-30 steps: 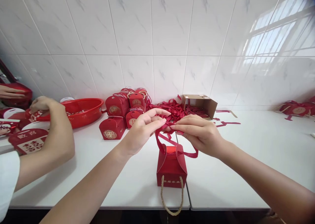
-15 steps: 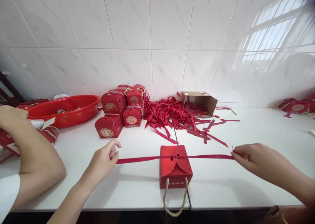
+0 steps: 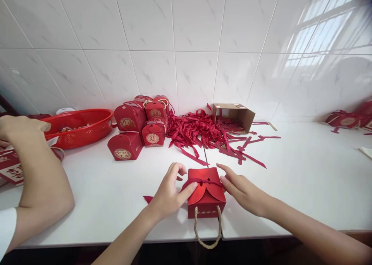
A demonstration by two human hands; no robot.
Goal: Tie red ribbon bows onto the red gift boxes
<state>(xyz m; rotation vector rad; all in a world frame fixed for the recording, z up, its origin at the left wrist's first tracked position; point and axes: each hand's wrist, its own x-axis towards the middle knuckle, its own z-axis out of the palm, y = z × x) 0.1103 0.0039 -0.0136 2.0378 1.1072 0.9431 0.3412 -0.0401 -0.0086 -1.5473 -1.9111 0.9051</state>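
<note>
A small red gift box (image 3: 207,212) stands near the table's front edge, its twisted rope handle (image 3: 207,246) hanging over that edge. A dark red ribbon (image 3: 200,181) is knotted across its top flaps. My left hand (image 3: 170,191) is at the box's left side, thumb stretched over the ribbon and fingers curved apart from it. One ribbon tail lies on the table beyond that wrist. At the right side, my right hand (image 3: 242,189) has its fingers apart, the tips touching the box edge beside the ribbon. The ribbon's right end is mostly hidden by this hand.
Several finished red boxes (image 3: 126,146) are stacked at back left, next to a heap of red ribbons (image 3: 194,131) and an open cardboard box (image 3: 247,119) on its side. A red plastic basket (image 3: 87,135) stands further left. Another person's arm (image 3: 48,179) reaches in there.
Both hands have come inward from the stretched-out ribbon ends to the sides of the box. The ribbon is no longer pulled taut; its left tail now lies on the table.
</note>
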